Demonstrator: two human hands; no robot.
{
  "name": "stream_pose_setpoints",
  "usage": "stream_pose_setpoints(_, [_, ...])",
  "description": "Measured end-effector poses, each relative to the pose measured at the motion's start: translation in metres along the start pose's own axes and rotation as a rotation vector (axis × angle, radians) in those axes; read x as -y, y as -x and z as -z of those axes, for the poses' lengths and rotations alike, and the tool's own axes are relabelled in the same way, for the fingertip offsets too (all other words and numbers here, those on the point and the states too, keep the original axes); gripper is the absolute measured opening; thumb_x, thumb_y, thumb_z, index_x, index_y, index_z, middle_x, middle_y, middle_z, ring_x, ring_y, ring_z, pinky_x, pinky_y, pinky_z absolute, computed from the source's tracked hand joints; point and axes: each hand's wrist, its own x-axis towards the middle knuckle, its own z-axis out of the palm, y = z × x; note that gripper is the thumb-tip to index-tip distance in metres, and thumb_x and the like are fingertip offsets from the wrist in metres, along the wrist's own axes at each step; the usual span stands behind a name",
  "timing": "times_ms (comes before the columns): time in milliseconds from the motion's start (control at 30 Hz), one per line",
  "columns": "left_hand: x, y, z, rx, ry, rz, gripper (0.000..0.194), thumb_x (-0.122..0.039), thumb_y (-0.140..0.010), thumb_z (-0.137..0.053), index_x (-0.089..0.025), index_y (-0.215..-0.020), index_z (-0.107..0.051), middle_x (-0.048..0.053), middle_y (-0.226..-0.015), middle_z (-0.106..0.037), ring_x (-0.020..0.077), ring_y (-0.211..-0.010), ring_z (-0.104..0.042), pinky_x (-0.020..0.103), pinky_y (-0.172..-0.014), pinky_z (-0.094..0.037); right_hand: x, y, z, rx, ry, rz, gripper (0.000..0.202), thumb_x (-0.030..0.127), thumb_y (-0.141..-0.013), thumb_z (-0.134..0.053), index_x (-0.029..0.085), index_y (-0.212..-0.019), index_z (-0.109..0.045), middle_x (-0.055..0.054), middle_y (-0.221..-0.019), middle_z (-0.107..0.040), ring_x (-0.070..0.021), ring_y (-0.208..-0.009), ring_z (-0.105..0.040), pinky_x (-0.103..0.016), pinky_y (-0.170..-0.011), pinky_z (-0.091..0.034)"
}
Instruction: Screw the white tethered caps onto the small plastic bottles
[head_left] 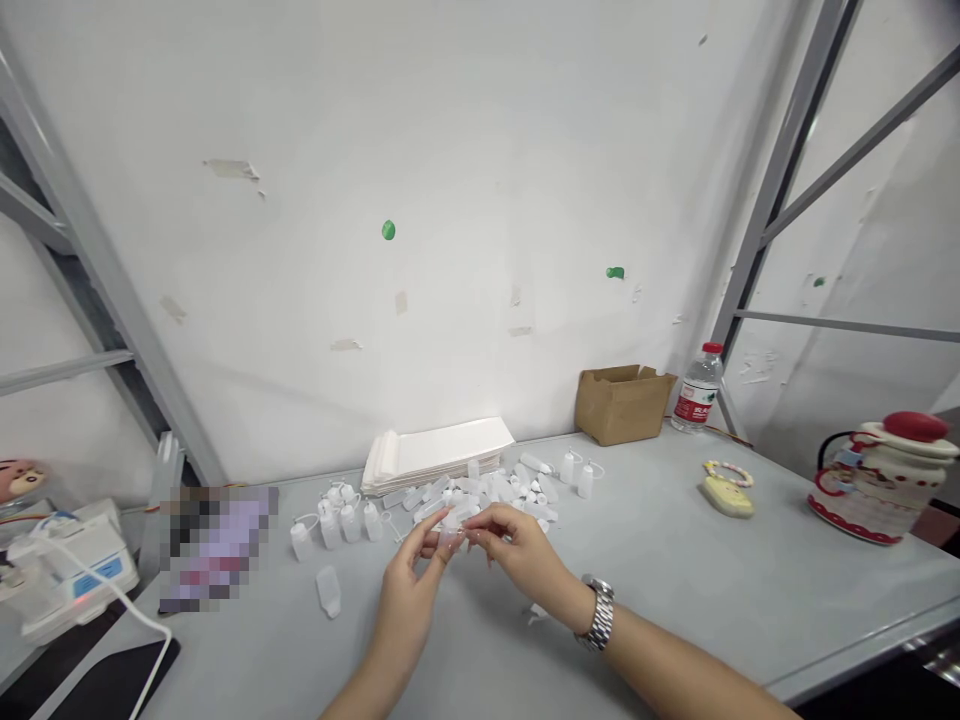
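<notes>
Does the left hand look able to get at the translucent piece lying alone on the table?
Probably yes: nothing visible stands between the left hand and the translucent piece to its left, though it may first have to put down the small bottle it holds.

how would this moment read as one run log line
left hand: holds small translucent bottle | right hand: fingers at same bottle | behind hands: bottle pile, white stack

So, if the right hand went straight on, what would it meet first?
The right hand would probably meet the small bottle in the left hand first; depth is unclear, and they may already touch.
</notes>
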Motion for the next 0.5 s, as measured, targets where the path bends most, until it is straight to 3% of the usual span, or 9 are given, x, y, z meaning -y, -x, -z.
stream_pose_setpoints(200, [-0.0011, 0.0016, -0.0004, -0.002, -0.020, 0.019, 0.049, -0.051, -0.068, -0.057, -0.016, -0.103, -0.061, 0.007, -0.084, -0.064, 0.0233, -0.086, -0.057, 0.037, -0.083, -0.041, 0.0032, 0.0030, 0.0028, 0.046, 0.242, 0.195, 0.013, 0.023, -0.081, -0.053, 0.020, -0.080, -0.065, -0.001, -0.067, -0.058, -0.0129, -0.064, -0.053, -0.025, -0.063, -0.043])
stream_pose_setpoints(500, [-0.0045, 0.0021, -0.0012, -0.051, -0.032, -0.009, 0.041, -0.048, -0.062, -0.065, -0.018, -0.090, -0.062, 0.004, -0.079, -0.063, 0.0208, -0.077, -0.058, 0.034, -0.076, -0.044, 0.0080, 0.0064, 0.0050, -0.038, 0.175, 0.290, 0.018, 0.026, -0.084, -0.049, 0.025, -0.096, -0.063, -0.004, -0.085, -0.052, -0.0148, -0.076, -0.052, -0.030, -0.073, -0.045])
